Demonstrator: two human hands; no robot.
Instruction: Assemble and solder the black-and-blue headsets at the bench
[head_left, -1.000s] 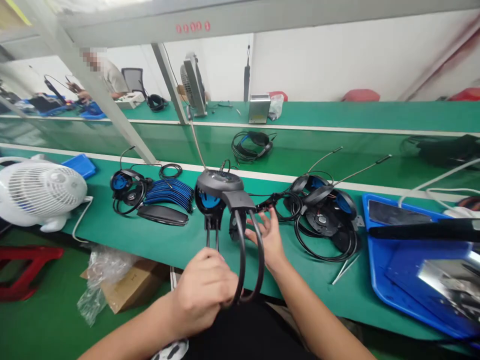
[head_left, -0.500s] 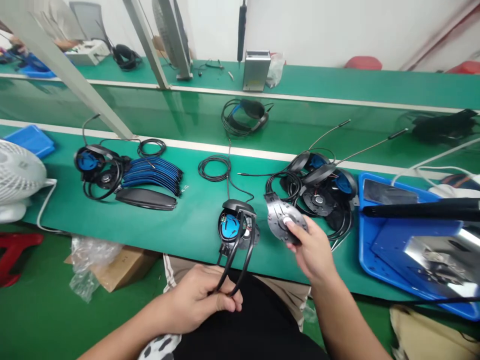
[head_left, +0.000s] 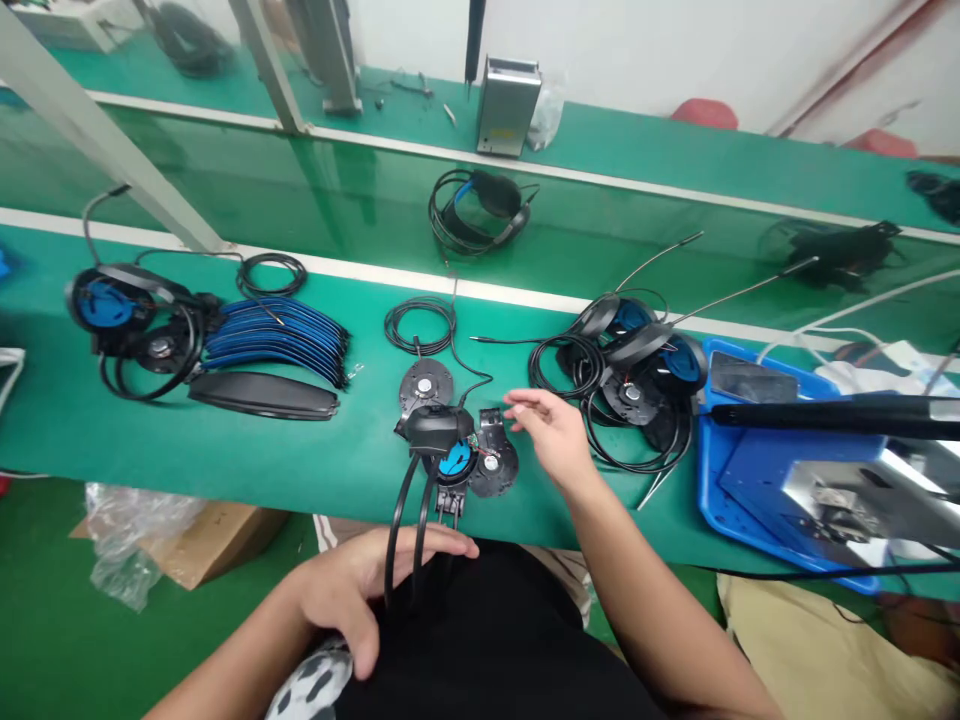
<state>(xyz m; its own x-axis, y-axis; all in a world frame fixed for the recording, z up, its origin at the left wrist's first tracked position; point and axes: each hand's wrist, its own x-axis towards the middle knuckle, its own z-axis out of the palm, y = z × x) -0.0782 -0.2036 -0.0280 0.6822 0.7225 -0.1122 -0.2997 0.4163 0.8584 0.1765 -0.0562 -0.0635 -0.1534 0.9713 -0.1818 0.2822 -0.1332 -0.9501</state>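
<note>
A partly assembled headset (head_left: 439,432) lies on the bench in front of me, its blue inner disc (head_left: 454,459) showing and its black headband tubes (head_left: 401,520) arching toward me. My left hand (head_left: 375,570) is beside these tubes, fingers stretched out under them and thumb apart. One round black speaker plate (head_left: 426,385) lies flat just behind the headset. Another speaker plate (head_left: 493,468), with thin wires, rests at its right side. Over the bench right of the headset, my right hand (head_left: 551,435) has its fingers apart and holds nothing.
Stacked blue-and-black headband pads (head_left: 277,340) and a black pad (head_left: 262,394) lie left, beside another headset (head_left: 112,305). Coiled cable (head_left: 420,325) sits behind. More headsets with cables (head_left: 630,370) are piled right, before a blue tray (head_left: 709,470) with metal parts.
My right hand has let go of the speaker plate it held and moved left. My left hand has loosened from the headband tubes. The headset has turned, and a plate now lies behind it.
</note>
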